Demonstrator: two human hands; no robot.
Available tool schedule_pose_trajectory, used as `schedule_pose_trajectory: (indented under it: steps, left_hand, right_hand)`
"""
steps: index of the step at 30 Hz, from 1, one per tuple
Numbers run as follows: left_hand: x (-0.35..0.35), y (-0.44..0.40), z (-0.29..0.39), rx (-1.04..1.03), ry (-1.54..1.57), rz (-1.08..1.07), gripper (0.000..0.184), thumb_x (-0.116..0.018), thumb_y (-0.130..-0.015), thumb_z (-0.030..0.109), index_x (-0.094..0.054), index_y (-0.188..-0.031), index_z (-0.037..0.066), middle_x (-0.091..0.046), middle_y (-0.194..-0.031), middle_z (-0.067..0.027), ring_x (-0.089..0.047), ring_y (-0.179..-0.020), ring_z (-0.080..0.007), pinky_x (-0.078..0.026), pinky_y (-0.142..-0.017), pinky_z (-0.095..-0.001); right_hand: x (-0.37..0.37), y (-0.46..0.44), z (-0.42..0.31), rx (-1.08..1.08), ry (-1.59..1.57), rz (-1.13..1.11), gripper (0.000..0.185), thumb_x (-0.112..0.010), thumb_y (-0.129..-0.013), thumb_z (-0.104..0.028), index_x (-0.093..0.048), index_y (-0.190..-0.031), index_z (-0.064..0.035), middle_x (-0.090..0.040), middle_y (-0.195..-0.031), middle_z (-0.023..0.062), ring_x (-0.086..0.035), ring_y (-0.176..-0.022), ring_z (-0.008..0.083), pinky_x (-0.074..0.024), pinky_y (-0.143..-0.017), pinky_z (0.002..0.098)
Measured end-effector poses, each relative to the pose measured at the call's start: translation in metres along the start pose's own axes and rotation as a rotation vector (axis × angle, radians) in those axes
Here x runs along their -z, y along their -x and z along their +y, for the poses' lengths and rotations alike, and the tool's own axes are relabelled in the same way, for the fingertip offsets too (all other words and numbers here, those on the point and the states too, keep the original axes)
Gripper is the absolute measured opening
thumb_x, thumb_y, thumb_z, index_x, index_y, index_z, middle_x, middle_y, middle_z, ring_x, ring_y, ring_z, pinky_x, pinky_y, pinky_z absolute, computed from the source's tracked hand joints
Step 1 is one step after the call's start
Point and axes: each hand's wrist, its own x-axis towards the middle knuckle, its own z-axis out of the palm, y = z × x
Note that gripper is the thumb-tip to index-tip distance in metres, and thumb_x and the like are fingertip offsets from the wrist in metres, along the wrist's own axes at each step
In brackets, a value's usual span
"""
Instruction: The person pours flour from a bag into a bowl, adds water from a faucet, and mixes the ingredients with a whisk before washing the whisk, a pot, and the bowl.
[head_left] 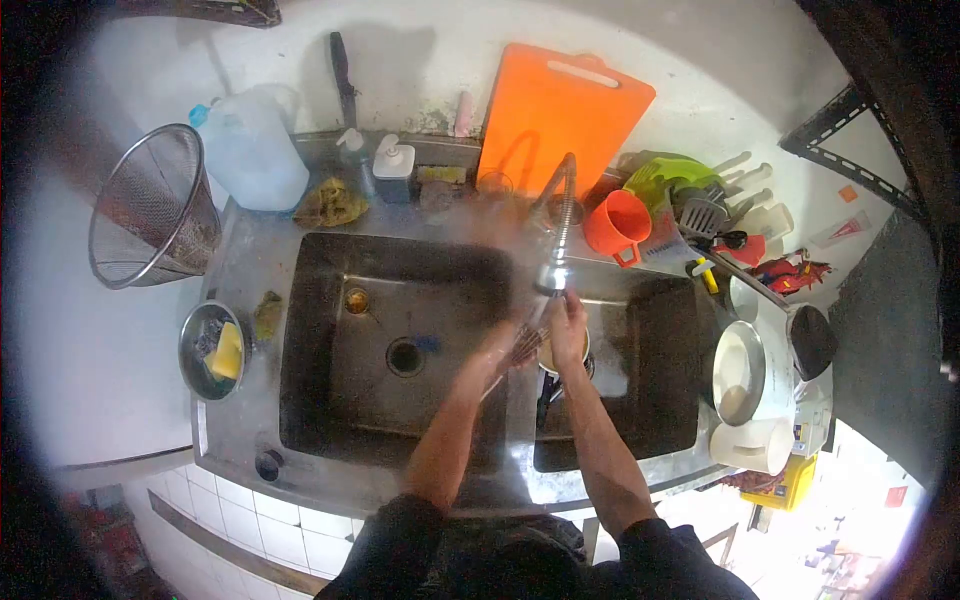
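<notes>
In the head view, my left grip (488, 362) holds a blurred dark utensil (527, 345), slanting towards the tabletop's (235, 425) back right corner; my right grip (568, 335), just beside it, sits below the spray head (553, 277), its closure unclear.

An orange cutting board (562, 125) leans against the white wall (720, 65).

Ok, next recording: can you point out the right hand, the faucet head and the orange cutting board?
Right hand (569, 335): head view, back of the hand.
Faucet head (553, 275): head view, shiny metal side.
Orange cutting board (556, 118): head view, middle of its flat face.
</notes>
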Motion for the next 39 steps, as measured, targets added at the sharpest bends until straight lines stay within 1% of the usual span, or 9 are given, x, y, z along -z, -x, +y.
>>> schedule_pose_trajectory:
  steps: [6, 10, 13, 15, 20, 30, 32, 36, 39]
  left_hand:
    - [0.005, 0.025, 0.014, 0.065, 0.152, -0.051, 0.053, -0.034, -0.091, 0.057, -0.060, -0.083, 0.010, -0.058, -0.062, -0.0022, -0.051, -0.044, -0.0140, -0.040, -0.037, -0.0268]
    - [-0.006, 0.013, -0.014, -0.256, -0.153, 0.165, 0.053, -0.038, -0.091, 0.056, -0.059, -0.086, 0.008, -0.056, -0.068, -0.0035, -0.052, -0.056, -0.0104, -0.042, -0.047, -0.0269]
    - [-0.012, 0.009, -0.017, -0.393, -0.308, 0.338, 0.052, -0.032, -0.095, 0.049, -0.059, -0.096, 0.004, -0.063, -0.082, -0.0068, -0.057, -0.072, -0.0179, -0.047, -0.063, -0.0350]
    - [-0.014, 0.010, -0.011, -0.511, -0.405, 0.440, 0.052, -0.031, -0.096, 0.047, -0.058, -0.099, 0.003, -0.064, -0.088, -0.0081, -0.060, -0.076, -0.0218, -0.048, -0.068, -0.0385]
    - [-0.020, 0.036, 0.001, -0.662, -0.504, 0.384, 0.038, -0.040, -0.096, 0.032, -0.049, -0.113, -0.001, -0.062, -0.101, -0.0168, -0.056, -0.106, -0.0282, -0.041, -0.091, -0.0394]
    - [-0.024, 0.027, 0.035, -0.684, -0.722, 0.656, 0.019, -0.053, -0.089, 0.018, -0.052, -0.103, 0.006, -0.064, -0.088, -0.0183, -0.064, -0.079, -0.0332, -0.049, -0.069, -0.0410]
    - [-0.027, 0.032, 0.022, -0.684, -0.667, 0.570, 0.018, -0.051, -0.090, 0.018, -0.052, -0.103, 0.005, -0.063, -0.089, -0.0194, -0.063, -0.081, -0.0357, -0.049, -0.069, -0.0417]
    - [-0.029, 0.029, -0.032, -0.704, -0.572, 0.572, 0.024, -0.047, -0.093, 0.026, -0.050, -0.101, 0.003, -0.061, -0.091, -0.0229, -0.062, -0.085, -0.0404, -0.048, -0.071, -0.0434]
    - [-0.010, 0.034, -0.019, -0.353, -0.283, 0.450, 0.048, -0.037, -0.093, 0.051, -0.053, -0.089, 0.005, -0.057, -0.068, -0.0112, -0.055, -0.055, -0.0208, -0.042, -0.048, -0.0337]
  right_hand:
    - [-0.002, 0.008, 0.013, 0.030, 0.112, -0.213, 0.034, -0.057, -0.086, -0.020, -0.053, -0.113, 0.0004, -0.060, -0.091, 0.0072, -0.054, -0.082, 0.0150, -0.0436, -0.076, 0.0299]
    - [-0.004, -0.012, 0.038, -0.268, -0.208, 0.213, 0.039, -0.058, -0.088, -0.029, -0.054, -0.110, 0.0026, -0.051, -0.070, 0.0003, -0.044, -0.062, 0.0121, -0.0409, -0.058, 0.0302]
    - [-0.017, 0.003, 0.017, -0.230, -0.192, 0.236, 0.035, -0.052, -0.090, -0.023, -0.049, -0.117, -0.0003, -0.057, -0.096, 0.0058, -0.050, -0.076, 0.0090, -0.0428, -0.065, 0.0256]
    - [-0.021, 0.022, 0.016, 0.190, 0.424, 0.201, 0.046, -0.053, -0.089, -0.017, -0.038, -0.129, -0.0005, -0.052, -0.115, 0.0109, -0.052, -0.088, 0.0134, -0.0440, -0.076, 0.0277]
    - [-0.005, 0.012, 0.010, 0.076, -0.008, 0.015, 0.049, -0.056, -0.089, -0.018, -0.034, -0.131, -0.0047, -0.045, -0.123, 0.0140, -0.044, -0.112, 0.0229, -0.0348, -0.096, 0.0331]
    - [-0.014, 0.023, -0.029, 0.121, 0.299, -0.073, 0.043, -0.050, -0.091, -0.011, -0.032, -0.130, -0.0042, -0.048, -0.117, 0.0118, -0.051, -0.092, 0.0154, -0.0451, -0.075, 0.0284]
    - [-0.014, 0.013, -0.025, -0.021, -0.271, -0.103, 0.045, -0.051, -0.091, -0.014, -0.033, -0.130, -0.0046, -0.048, -0.118, 0.0115, -0.050, -0.089, 0.0134, -0.0448, -0.073, 0.0283]
    - [-0.007, 0.003, -0.011, -0.095, -0.155, 0.060, 0.048, -0.053, -0.090, -0.014, -0.033, -0.132, -0.0047, -0.051, -0.110, 0.0098, -0.050, -0.091, 0.0149, -0.0438, -0.078, 0.0306]
    - [-0.004, 0.013, 0.012, -0.289, -0.341, -0.109, 0.044, -0.049, -0.090, -0.008, -0.034, -0.131, -0.0027, -0.056, -0.112, 0.0100, -0.055, -0.094, 0.0157, -0.0436, -0.084, 0.0295]
